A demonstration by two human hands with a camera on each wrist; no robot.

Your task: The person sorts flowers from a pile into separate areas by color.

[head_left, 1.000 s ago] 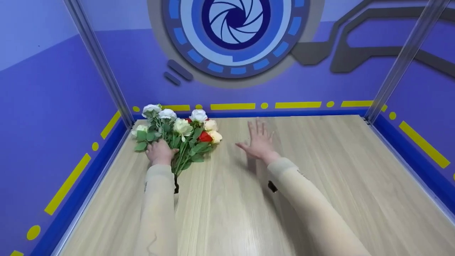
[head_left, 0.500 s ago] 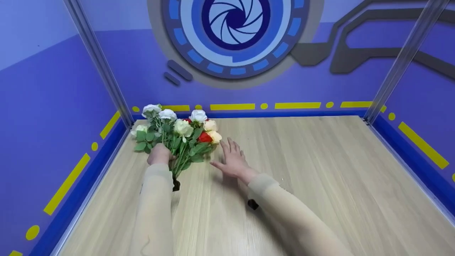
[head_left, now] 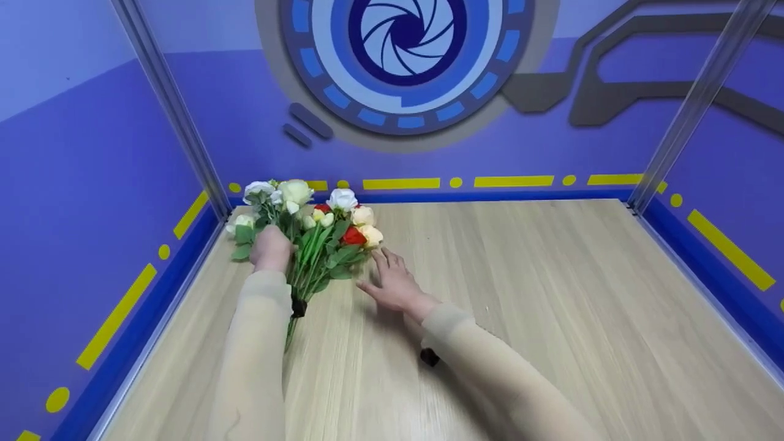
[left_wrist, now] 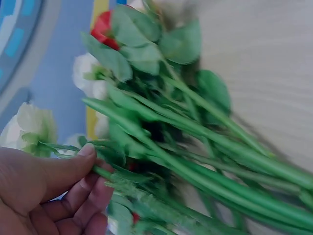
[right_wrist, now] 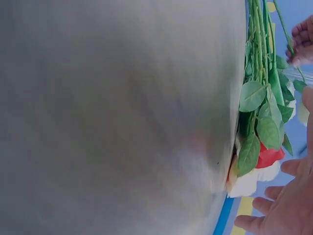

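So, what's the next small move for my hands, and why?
Probably raise the left hand slightly, easing its stem away from the bunch. Your thumb and fingers pinch that stem, which has a pale cream flower at its end, while other stems and leaves crowd close by. The right hand, holding nothing, is beside the bunch.

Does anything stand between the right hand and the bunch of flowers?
Nothing visible does: the right hand is beside the bunch of flowers, close to its peach roses. The left hand, pinching a stem, is at the bunch's left part.
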